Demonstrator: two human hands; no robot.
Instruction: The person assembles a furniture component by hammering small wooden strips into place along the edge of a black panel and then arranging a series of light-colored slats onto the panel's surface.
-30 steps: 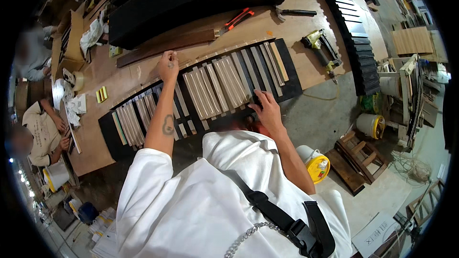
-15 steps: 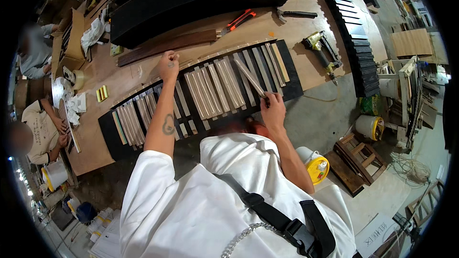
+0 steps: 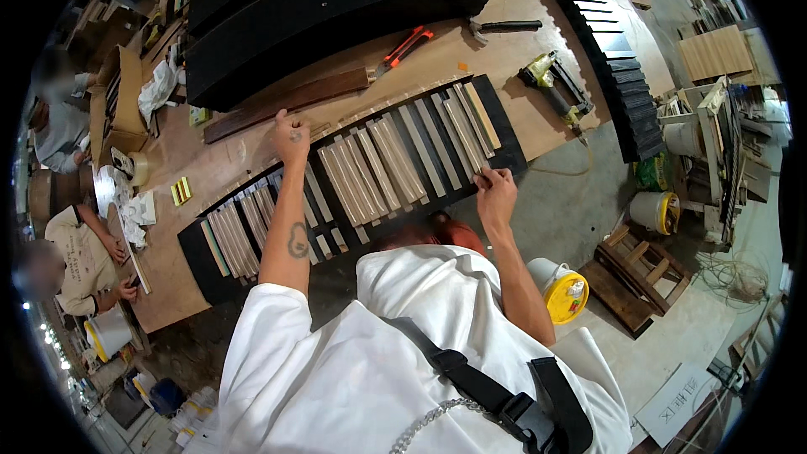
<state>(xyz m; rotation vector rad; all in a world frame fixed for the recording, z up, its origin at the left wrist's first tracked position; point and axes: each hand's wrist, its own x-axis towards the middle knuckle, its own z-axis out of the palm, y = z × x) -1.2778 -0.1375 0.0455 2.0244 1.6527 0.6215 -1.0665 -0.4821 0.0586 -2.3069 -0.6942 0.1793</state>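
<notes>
A long black panel [image 3: 517, 139] lies aslant on the bench, with several narrow wood strips [image 3: 353, 176] set side by side across it. At its right part, my right hand [image 3: 498, 193] is closed on the near end of a beige wood strip [image 3: 462, 130], which lies flat among its neighbours. My left hand [image 3: 292, 136] is held over the far side of the panel, fingers pinched together. Whatever it holds, if anything, is too small to make out. Part of the strips is hidden beneath my left forearm.
Beyond the panel lie a dark brown board [image 3: 286, 107], a red utility knife [image 3: 408, 46], a hammer [image 3: 504, 26] and a nail gun [image 3: 556, 88]. Large black boxes [image 3: 336, 25] stand behind. Slatted black panels [image 3: 618, 59] are at right. Two people work at left.
The strip in my right hand has gone from slanting above the others to lying in line at the right. My right hand moved rightward; my left stays pinched near the far edge.
</notes>
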